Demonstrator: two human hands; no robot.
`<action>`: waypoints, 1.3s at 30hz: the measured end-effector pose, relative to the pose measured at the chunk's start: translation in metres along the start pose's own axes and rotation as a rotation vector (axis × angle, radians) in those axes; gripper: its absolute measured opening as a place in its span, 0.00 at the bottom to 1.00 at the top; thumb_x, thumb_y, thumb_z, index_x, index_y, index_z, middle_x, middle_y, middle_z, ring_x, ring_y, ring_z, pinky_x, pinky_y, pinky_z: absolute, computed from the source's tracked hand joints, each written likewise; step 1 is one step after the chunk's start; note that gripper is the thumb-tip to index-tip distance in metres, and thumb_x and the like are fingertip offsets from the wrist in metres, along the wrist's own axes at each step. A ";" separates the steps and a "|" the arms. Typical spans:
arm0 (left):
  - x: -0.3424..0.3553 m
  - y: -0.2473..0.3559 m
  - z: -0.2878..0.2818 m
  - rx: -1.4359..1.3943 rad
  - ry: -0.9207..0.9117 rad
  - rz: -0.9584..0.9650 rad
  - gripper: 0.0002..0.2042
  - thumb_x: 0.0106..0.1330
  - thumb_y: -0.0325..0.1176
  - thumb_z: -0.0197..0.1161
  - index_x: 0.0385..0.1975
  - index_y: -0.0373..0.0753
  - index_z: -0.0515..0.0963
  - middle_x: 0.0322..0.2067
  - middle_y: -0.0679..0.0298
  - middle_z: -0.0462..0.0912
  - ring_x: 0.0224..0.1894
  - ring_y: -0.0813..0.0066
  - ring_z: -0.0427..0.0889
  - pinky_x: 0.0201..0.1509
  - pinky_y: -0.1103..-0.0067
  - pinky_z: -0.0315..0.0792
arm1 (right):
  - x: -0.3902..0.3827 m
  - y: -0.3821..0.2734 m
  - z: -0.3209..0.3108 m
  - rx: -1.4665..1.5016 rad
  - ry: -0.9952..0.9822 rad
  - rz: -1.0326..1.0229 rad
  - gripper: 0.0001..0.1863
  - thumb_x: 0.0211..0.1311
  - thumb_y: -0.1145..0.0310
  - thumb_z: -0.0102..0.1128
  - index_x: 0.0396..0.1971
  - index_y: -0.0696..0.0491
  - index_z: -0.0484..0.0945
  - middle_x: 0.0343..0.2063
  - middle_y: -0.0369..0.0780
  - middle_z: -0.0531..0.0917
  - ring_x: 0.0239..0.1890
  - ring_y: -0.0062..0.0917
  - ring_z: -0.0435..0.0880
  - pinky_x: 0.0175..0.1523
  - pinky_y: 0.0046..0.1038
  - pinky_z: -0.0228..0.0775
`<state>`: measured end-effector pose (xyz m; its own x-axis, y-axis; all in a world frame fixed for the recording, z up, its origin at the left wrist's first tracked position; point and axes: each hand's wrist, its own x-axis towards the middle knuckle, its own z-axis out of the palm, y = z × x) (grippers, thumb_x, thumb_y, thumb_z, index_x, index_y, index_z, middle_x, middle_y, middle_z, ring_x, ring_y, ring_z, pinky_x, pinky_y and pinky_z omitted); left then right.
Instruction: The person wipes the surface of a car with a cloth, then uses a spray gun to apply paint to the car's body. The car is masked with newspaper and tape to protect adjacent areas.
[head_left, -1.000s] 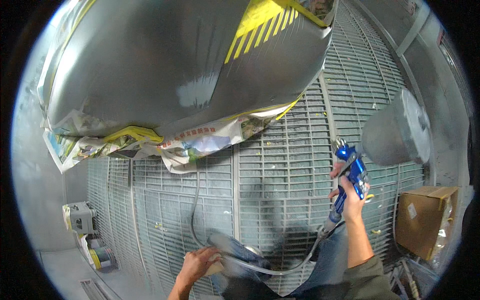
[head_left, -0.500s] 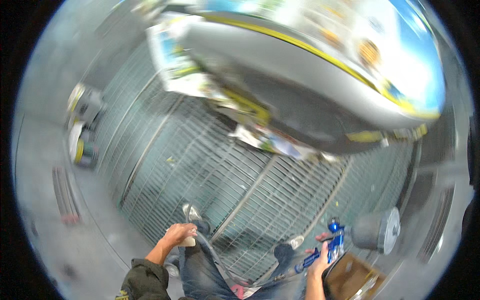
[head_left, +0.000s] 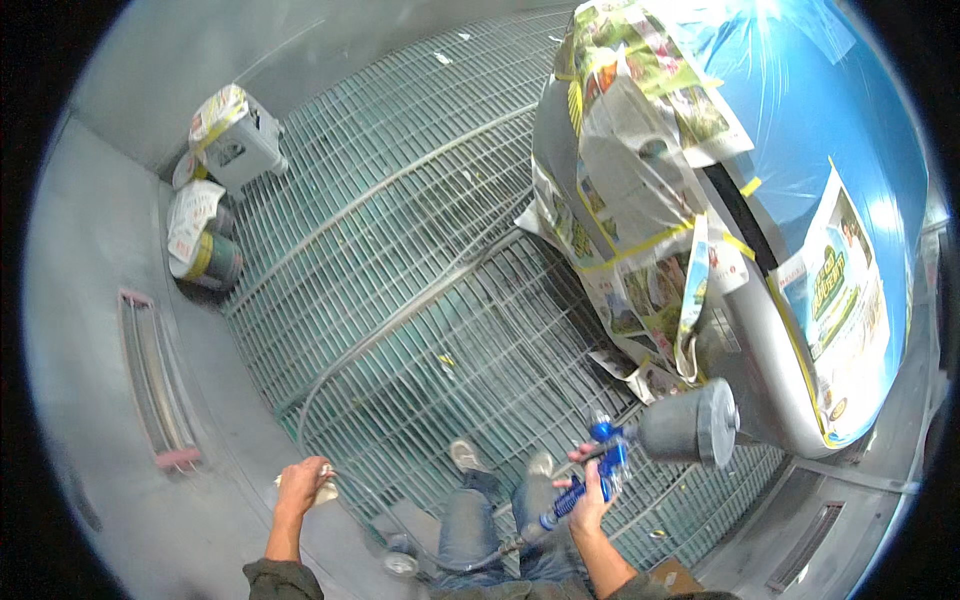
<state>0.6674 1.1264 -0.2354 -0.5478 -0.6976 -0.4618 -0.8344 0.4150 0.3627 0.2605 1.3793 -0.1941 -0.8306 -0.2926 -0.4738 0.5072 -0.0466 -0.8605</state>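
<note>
Fingers wrapped round its handle, my right hand [head_left: 592, 497] grips a blue spray gun [head_left: 606, 468]. A grey paint cup [head_left: 690, 425] with a lid sits on the gun, pointing out to the right. From the gun's lower end a grey air hose [head_left: 440, 565] runs past my legs. My left hand [head_left: 302, 485], out to the left, is closed on a pale, whitish cloth [head_left: 328, 490]. Ahead and to the right stands a car body with a bare grey panel [head_left: 765, 340], masked with newspaper [head_left: 650, 170], yellow tape and blue-looking plastic film [head_left: 860, 150].
Underfoot is a metal floor grating [head_left: 400, 240], with the hose looping across it. At the left wall stand a white box-shaped container [head_left: 240, 145] and a paint bucket [head_left: 213, 262] partly covered with paper. A long wall fixture [head_left: 158, 380] lies nearer. A cardboard box [head_left: 675, 577] shows at the bottom right.
My view has turned and the car body now sits farther right. The spray gun has shifted left in view, still in my right hand. My left hand has moved out to the left.
</note>
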 end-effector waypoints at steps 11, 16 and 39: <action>0.256 -0.058 -0.335 0.409 0.172 -0.039 0.12 0.61 0.41 0.69 0.36 0.40 0.79 0.32 0.54 0.83 0.34 0.50 0.83 0.35 0.60 0.74 | 0.213 -0.018 0.371 0.270 0.012 -0.054 0.14 0.70 0.69 0.55 0.53 0.55 0.74 0.47 0.40 0.80 0.48 0.26 0.81 0.30 0.31 0.83; 0.461 -0.007 -0.420 0.531 0.077 0.073 0.11 0.61 0.40 0.68 0.36 0.41 0.79 0.31 0.57 0.83 0.32 0.51 0.82 0.33 0.61 0.73 | 0.296 -0.027 0.472 0.227 0.123 -0.011 0.15 0.69 0.69 0.55 0.52 0.58 0.75 0.47 0.42 0.80 0.46 0.27 0.82 0.29 0.30 0.83; 0.923 0.172 -0.428 0.929 -0.724 1.351 0.13 0.59 0.45 0.71 0.36 0.44 0.82 0.29 0.67 0.84 0.26 0.63 0.84 0.27 0.70 0.76 | 0.389 0.115 0.619 0.577 0.983 -0.369 0.13 0.66 0.76 0.58 0.48 0.64 0.76 0.42 0.47 0.83 0.40 0.29 0.85 0.30 0.26 0.84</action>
<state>0.0450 0.3035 -0.2528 -0.5129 0.6324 -0.5805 0.5520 0.7609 0.3412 0.1378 0.6694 -0.3617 -0.6403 0.6717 -0.3727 0.0211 -0.4696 -0.8826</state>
